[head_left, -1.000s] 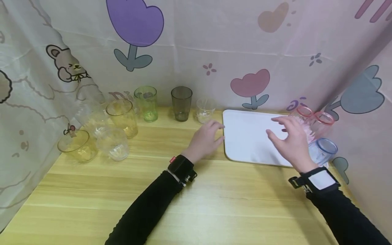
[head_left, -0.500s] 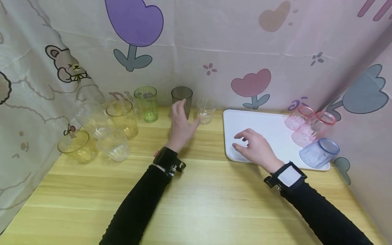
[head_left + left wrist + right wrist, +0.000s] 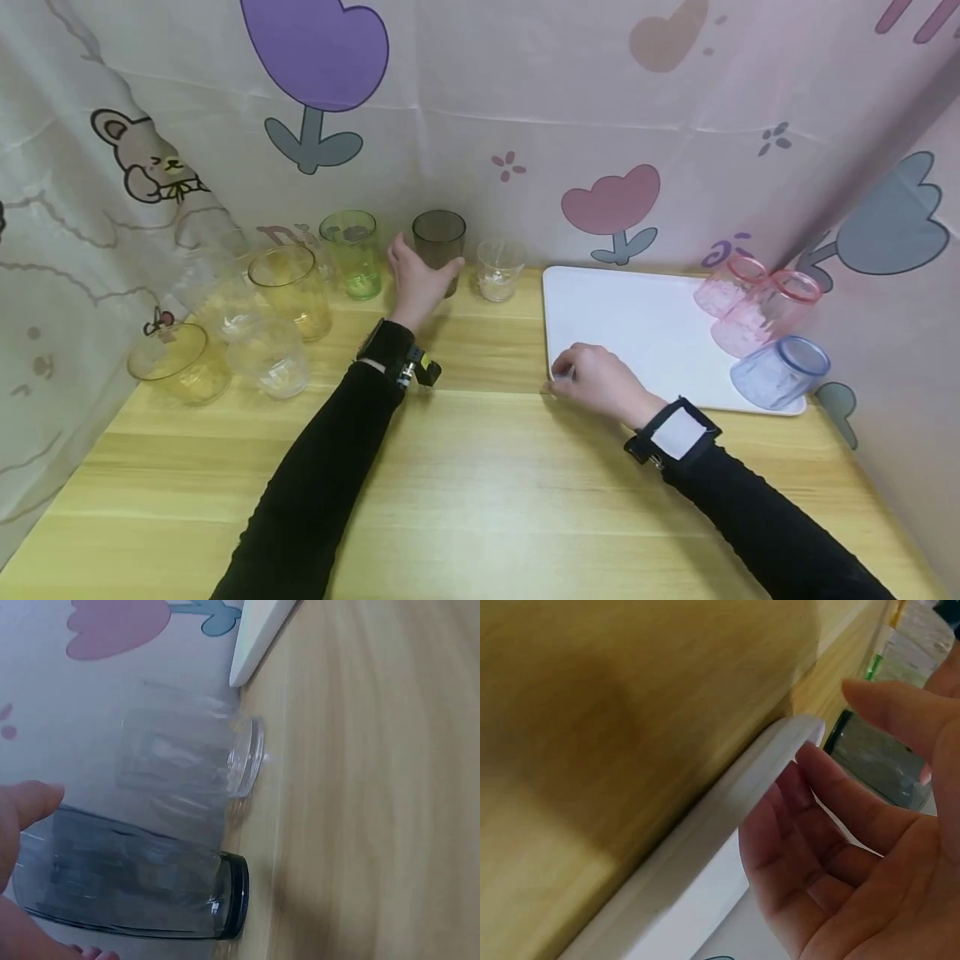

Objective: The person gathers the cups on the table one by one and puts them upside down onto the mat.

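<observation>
My left hand (image 3: 418, 285) is spread around the smoky grey glass (image 3: 439, 233), thumb on its right and fingers on its left. In the left wrist view, the thumb (image 3: 34, 802) lies just off the side of this upright glass (image 3: 127, 877); a firm grip does not show. A small clear glass (image 3: 500, 268) stands just right of it, a green glass (image 3: 352, 254) to its left. My right hand (image 3: 600, 383) is at the near left corner of the white tray (image 3: 622, 308). In the right wrist view its fingertips touch the tray's rim (image 3: 705, 825), with the thumb held apart.
Two pink glasses (image 3: 729, 285) and a blue glass (image 3: 780, 373) stand on the tray's right end. Several yellow and clear glasses, among them a yellow mug (image 3: 180, 362) and a yellow glass (image 3: 292, 292), crowd the table's left side. A printed curtain (image 3: 465, 100) hangs behind.
My left hand has moved left from beside the tray, past the clear glass, to the grey glass. My right hand has come left from the pink glasses to the tray's near left corner.
</observation>
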`<state>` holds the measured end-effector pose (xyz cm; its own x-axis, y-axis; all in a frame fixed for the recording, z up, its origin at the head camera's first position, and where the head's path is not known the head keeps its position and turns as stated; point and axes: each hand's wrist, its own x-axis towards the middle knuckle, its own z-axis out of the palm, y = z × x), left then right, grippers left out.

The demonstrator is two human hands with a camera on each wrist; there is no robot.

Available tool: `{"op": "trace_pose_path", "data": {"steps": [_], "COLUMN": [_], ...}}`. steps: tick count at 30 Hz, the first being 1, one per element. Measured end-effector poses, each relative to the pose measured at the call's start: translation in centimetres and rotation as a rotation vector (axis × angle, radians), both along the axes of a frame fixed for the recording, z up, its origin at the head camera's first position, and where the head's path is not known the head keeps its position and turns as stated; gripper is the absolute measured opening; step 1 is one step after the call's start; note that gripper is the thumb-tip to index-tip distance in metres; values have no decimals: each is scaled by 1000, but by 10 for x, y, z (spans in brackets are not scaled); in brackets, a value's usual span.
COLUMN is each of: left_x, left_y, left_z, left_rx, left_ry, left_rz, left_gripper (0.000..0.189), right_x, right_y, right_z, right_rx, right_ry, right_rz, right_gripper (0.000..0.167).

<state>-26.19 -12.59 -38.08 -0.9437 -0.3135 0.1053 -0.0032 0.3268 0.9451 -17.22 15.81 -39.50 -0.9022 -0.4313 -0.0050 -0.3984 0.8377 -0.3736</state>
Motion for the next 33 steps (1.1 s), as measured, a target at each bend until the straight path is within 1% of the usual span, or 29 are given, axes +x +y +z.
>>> {"op": "trace_pose_path", "data": {"steps": [2,5,8,12,19,22,28,33], "left_x": [-6,-12,-18,-22,-23,-23,-19,-11], "left_y": [-1,-2,-2,-1,1,1,-3,-3], "left_z": [1,1,1,2,3,2,1,5], "left_rx": [16,35,38,35,22,37,81,114], "left_ry": [-28,-51,-59,-66,-84,-83,-89,-60], "left_rz": [-10,-13,-6,-4,1,-5,-6,4], "left_gripper": [112,111,110,106,102,103,104,102], "right_x": [1,1,1,0,0,0,0,0], "right_y": [0,-1,-1,0,1,2,2,3], "right_z": [-2,-3,-5,-6,-7,-6,-6,-7], "right_rx": [8,23,37,40,32,31,30,13], "right_ry": [2,7,7,-3,-23,-27,-36,-40], "right_rz": [3,6,4,-2,-3,-9,-17,-19], "right_gripper": [23,21,17,10,8,8,8,11]}}
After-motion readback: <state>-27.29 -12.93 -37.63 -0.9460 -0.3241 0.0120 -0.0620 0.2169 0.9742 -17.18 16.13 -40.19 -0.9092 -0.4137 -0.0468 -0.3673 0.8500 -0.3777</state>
